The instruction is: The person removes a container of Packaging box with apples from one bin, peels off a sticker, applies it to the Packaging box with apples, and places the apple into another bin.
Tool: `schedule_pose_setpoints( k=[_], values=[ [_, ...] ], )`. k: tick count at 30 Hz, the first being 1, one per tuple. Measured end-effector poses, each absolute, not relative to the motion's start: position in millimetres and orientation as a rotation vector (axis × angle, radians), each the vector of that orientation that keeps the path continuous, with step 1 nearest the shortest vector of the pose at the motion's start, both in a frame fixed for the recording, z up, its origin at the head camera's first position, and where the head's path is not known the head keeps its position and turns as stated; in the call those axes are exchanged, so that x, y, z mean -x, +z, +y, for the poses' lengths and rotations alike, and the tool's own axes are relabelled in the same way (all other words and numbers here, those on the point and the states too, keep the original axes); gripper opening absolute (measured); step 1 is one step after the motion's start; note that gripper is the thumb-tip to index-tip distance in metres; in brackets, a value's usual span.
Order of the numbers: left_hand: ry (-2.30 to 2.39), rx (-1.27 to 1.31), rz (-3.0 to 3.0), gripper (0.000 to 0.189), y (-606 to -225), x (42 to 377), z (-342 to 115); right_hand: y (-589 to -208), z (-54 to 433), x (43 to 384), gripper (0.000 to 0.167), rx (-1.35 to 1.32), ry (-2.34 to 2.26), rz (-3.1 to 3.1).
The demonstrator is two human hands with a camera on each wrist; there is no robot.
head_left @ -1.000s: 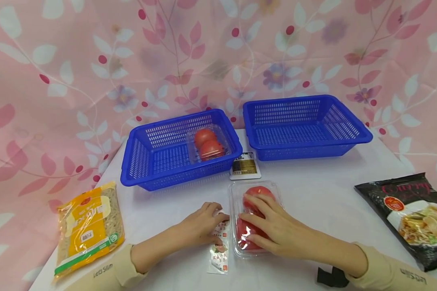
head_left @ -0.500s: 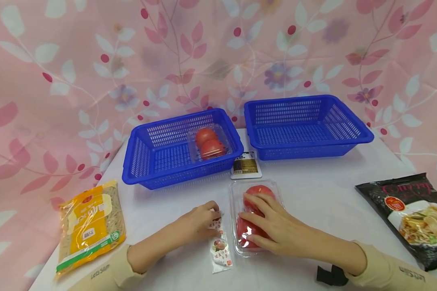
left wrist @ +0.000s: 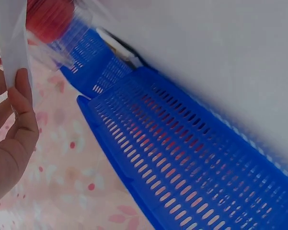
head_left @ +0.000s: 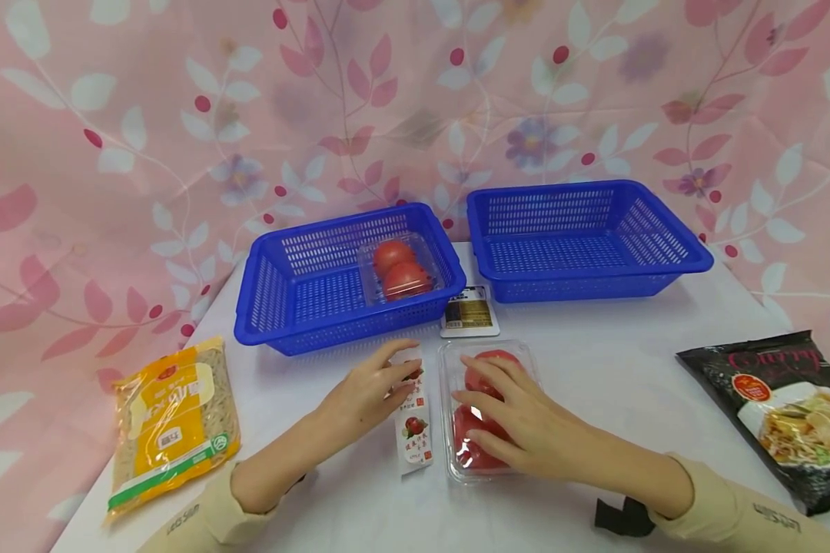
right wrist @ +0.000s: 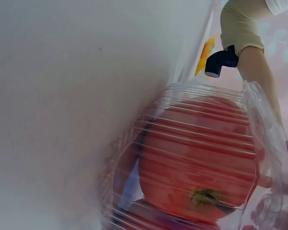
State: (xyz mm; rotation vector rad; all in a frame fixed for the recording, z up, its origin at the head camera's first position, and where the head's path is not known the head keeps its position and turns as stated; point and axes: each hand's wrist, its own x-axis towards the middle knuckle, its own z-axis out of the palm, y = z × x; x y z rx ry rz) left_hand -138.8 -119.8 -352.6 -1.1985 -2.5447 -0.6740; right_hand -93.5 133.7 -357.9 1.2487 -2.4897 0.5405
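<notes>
My left hand (head_left: 363,392) pinches a narrow white printed packet strip (head_left: 413,442) with apple pictures, just left of a clear plastic box. In the left wrist view the thumb and fingers hold the strip (left wrist: 13,48) by its edges, its plain side showing. The box holds red tomatoes (head_left: 476,449). My right hand (head_left: 532,426) rests over its lid with fingers spread, covering part of the tomatoes. In the right wrist view, a tomato (right wrist: 196,148) with a green stem shows through the ridged plastic wall.
Behind stand two blue baskets; the left basket (head_left: 263,307) contains another box of tomatoes (head_left: 406,278), the right basket (head_left: 588,288) stands beside it. A small flat packet (head_left: 469,319) lies before them. A yellow noodle bag (head_left: 173,422) is left, a black curry noodle bag (head_left: 788,415) right.
My left hand has moved forward, away from me, raising and shifting the strip with it. The right hand stays on the tomato box. The head view has shifted slightly.
</notes>
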Motion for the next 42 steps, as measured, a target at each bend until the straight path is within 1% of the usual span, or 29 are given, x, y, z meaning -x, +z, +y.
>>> schedule_pose_setpoints(
  k=[5, 12, 19, 28, 33, 38, 42],
  values=[
    [-0.659, 1.274, -2.470, 0.031, -346, 139, -115, -352, 134, 95, 0.037, -1.225, 0.581, -2.475],
    [-0.684, 1.337, -2.354, 0.033, -335, 136, -105, -341, 136, 97, 0.038, -1.148, 0.668, -2.514],
    [-0.654, 1.385, -2.260, 0.039, -319, 128, -92, -331, 138, 102, 0.041, -1.070, 0.800, -2.467],
    [-0.639, 1.470, -2.075, 0.031, -303, 117, -79, -324, 139, 100, 0.043, -1.049, 0.874, -2.350],
    [-0.573, 1.511, -1.979, 0.028, -299, 113, -75, -320, 140, 97, 0.033, -1.057, 0.902, -2.270],
    [-0.567, 1.540, -1.942, 0.022, -297, 111, -73, -318, 141, 93, 0.036, -1.076, 0.926, -2.212],
    [-0.576, 1.564, -1.931, 0.023, -296, 109, -72, -317, 140, 90, 0.032, -1.089, 0.923, -2.184]
  ],
)
